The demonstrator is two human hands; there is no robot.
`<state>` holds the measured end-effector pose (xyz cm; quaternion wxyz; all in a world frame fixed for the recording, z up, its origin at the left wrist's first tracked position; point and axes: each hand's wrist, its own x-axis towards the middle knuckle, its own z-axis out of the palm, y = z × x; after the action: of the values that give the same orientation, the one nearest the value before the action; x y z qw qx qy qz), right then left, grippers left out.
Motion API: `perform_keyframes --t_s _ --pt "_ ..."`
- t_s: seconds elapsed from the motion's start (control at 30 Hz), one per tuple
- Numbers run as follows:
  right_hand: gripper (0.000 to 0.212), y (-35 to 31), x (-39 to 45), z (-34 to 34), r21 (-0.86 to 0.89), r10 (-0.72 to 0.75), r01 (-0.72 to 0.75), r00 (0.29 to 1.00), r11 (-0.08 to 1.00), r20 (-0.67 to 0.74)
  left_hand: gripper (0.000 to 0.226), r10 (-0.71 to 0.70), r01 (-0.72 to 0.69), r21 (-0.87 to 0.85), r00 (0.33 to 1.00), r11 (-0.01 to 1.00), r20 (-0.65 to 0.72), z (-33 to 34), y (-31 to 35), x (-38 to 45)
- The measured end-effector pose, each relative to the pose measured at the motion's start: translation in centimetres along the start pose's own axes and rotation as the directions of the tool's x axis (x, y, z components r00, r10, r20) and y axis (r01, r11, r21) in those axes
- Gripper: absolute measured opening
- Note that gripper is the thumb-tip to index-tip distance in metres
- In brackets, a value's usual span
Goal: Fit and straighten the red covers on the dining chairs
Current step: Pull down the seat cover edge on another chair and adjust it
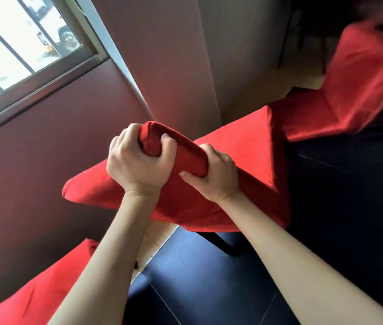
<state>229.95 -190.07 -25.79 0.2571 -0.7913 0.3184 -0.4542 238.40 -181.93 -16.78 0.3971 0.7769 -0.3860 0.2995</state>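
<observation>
Both our forearms reach up to the chair (244, 160) ahead, whose red cover (185, 202) top edge runs from upper left to lower right. Our left hand (136, 163) and right hand (213, 177) grip that edge, fingers curled tightly round it.

In the upper left of the frame you see a barred window (19, 50) in a dark frame, with bright daylight coming through and a vehicle blurred outside. Below it runs a maroon wall (52, 146). A pale wall panel (181, 55) fills the upper centre of your view. The dark tiled floor (199, 273) spreads across the lower right, edged by a strip of lighter tile (153, 242) near the centre.
</observation>
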Motion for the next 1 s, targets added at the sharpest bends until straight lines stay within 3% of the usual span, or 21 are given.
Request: perform_keyframes --t_s 0.37,1.0 --pt "0.08 1.5 -1.4 -2.9 0.063 0.043 -0.043 0.999 0.997 0.004 0.035 0.033 -0.033 -0.006 0.999 0.999 0.023 0.1 3.7 -1.4" --pt "0.075 3.1 -4.8 -6.1 0.12 0.071 -0.056 0.99 0.991 -0.123 0.036 0.122 -0.12 -0.036 0.99 0.992 0.072 -1.0 7.6 -4.6"
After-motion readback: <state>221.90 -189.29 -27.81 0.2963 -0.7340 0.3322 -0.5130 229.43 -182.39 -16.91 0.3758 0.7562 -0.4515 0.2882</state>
